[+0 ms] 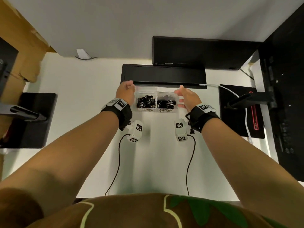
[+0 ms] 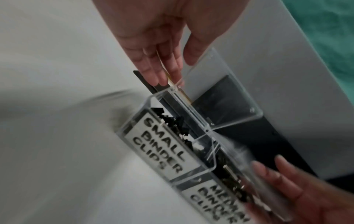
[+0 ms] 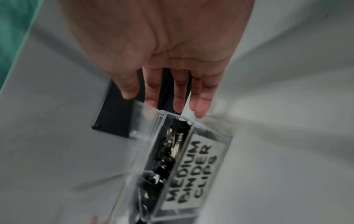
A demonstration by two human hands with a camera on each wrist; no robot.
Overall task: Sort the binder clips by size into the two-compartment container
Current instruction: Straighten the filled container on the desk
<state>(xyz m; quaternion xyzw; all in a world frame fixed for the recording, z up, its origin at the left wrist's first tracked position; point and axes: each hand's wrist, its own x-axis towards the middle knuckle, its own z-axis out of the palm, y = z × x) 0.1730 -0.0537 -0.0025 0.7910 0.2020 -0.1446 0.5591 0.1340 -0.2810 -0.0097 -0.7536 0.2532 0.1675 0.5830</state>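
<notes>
The container (image 1: 156,101), toward the bench's far edge, is flanked by the left hand (image 1: 125,92) and right hand (image 1: 187,98), fingers straight against its ends. Both compartments are seen filled, so sorting is judged finished; closing the lid (image 2: 220,91) is called for next.

A white desk (image 1: 85,89) stands against a pale wall (image 1: 115,22), with teal floor (image 2: 329,30) below.
</notes>
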